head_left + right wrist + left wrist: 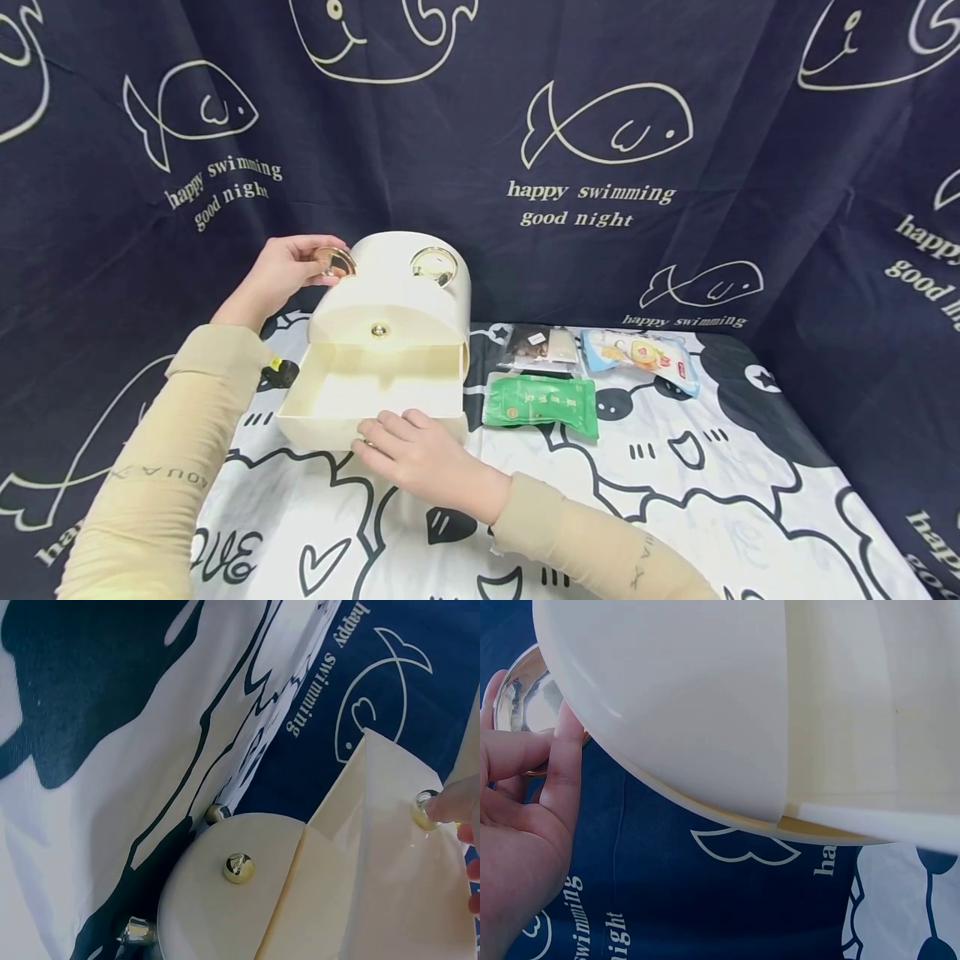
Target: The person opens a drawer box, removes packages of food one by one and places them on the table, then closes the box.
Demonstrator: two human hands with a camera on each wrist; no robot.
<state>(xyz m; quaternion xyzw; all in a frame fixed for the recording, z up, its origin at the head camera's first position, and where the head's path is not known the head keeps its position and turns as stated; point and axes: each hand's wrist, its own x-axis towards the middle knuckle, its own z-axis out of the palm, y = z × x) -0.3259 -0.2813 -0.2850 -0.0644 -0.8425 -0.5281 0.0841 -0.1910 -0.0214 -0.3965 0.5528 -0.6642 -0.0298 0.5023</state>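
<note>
A cream storage box (405, 250) with a domed top stands on the table, two round gold discs at its upper sides. Its lower drawer (300, 421) is pulled out, and the part of its inside that shows holds nothing. My left hand (288, 265) grips the left gold disc (532, 697), thumb and fingers about its rim. At the drawer front is my right hand (420, 458), its fingertips pinching the round gold drawer knob (424, 811). A second gold knob (380, 331) sits on the upper front. The right gold disc (435, 265) is untouched.
Right of the box lie a green packet (540, 402), a clear packet with dark contents (534, 343) and a blue-and-white snack bag (641, 357). A small yellow thing (275, 363) shows left of the drawer. Dark fish-print curtain (465, 167) hangs close behind the box.
</note>
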